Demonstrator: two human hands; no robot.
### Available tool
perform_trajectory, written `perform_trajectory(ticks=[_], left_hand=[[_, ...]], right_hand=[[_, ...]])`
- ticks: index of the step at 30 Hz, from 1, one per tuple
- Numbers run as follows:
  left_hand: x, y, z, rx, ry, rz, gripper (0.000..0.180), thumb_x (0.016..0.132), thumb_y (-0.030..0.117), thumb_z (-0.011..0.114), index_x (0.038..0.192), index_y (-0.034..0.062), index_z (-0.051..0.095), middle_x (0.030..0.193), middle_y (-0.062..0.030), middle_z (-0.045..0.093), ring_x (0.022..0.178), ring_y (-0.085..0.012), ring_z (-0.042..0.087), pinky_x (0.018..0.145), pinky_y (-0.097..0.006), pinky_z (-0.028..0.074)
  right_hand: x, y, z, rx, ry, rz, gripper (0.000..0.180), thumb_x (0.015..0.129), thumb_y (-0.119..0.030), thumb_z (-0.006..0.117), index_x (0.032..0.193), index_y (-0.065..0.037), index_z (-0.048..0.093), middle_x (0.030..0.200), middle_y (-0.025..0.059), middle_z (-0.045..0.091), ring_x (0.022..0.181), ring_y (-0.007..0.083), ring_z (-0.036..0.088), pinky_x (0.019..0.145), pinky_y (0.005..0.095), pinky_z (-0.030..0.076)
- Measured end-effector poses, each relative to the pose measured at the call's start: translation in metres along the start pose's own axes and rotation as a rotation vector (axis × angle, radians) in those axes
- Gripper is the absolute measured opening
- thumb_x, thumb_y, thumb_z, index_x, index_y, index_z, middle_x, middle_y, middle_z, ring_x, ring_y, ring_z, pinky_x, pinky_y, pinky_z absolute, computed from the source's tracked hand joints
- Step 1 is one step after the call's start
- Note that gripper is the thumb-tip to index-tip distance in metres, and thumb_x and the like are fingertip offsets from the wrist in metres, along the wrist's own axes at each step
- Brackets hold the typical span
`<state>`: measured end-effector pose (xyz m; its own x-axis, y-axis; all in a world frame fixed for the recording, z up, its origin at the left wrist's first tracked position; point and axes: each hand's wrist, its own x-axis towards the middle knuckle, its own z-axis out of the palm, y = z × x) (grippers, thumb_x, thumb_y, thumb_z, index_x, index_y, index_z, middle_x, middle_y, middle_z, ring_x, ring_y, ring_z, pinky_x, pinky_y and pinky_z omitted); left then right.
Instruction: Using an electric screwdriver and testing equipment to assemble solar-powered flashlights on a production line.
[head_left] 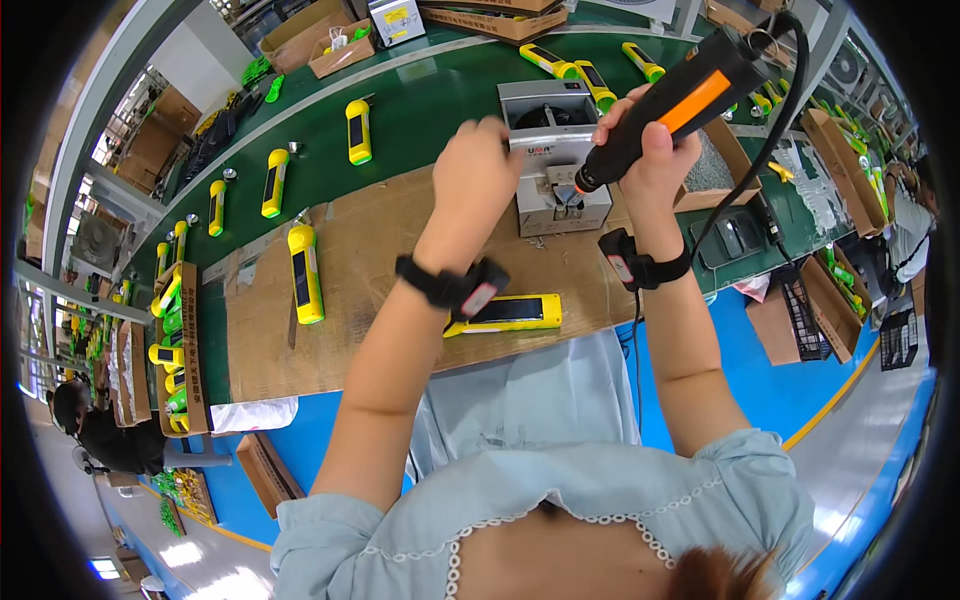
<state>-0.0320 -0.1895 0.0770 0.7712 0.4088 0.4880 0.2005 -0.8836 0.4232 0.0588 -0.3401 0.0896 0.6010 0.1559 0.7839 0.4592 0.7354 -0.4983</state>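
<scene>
My right hand (pixel 655 165) is wrapped round a black electric screwdriver (pixel 665 110) with an orange stripe. The driver slants down to the left, and its tip is at the front outlet of a grey metal screw feeder (pixel 565 208). Beside the feeder's upper left edge is my left hand (pixel 478 170), its fingers curled and their tips hidden or blurred. Whatever they may hold cannot be made out. Between my forearms a yellow flashlight with a dark panel (pixel 510 313) lies on a cardboard sheet (pixel 370 240). Another yellow-green flashlight (pixel 305 275) lies farther left on the cardboard.
Several more flashlights (pixel 275 183) lie along the green conveyor belt (pixel 320 135) behind the cardboard. A box of small metal parts (pixel 715 165) stands right of the feeder. The driver's black cable (pixel 775 140) hangs at the right. A carton of flashlights (pixel 193 350) stands at the left.
</scene>
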Motion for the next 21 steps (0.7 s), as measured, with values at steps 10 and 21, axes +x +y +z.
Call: perform_trajectory(ticks=[10,21], left_hand=[[-0.168,-0.020,0.019,-0.209,-0.459,0.273,0.054,0.061,0.023,0.077,0.106,0.0028,0.055,0.101,-0.0147,0.058,0.094,-0.0334,0.056,0.081,-0.040,0.045],[-0.173,-0.024,0.030,-0.102,-0.230,0.251,0.050,0.067,0.027,0.073,0.107,0.0026,0.056,0.100,-0.0125,0.055,0.094,-0.0309,0.054,0.082,-0.039,0.043]], right_hand=[[-0.015,0.036,0.012,-0.140,-0.013,0.245,0.023,0.085,-0.020,0.065,0.086,0.000,0.055,0.070,0.0061,0.060,0.058,0.0126,0.056,0.054,0.0251,0.045],[-0.051,0.006,-0.007,0.116,-0.163,0.466,0.058,0.079,-0.049,0.063,0.103,0.000,0.046,0.069,0.0087,0.053,0.054,0.0168,0.054,0.049,0.0268,0.046]])
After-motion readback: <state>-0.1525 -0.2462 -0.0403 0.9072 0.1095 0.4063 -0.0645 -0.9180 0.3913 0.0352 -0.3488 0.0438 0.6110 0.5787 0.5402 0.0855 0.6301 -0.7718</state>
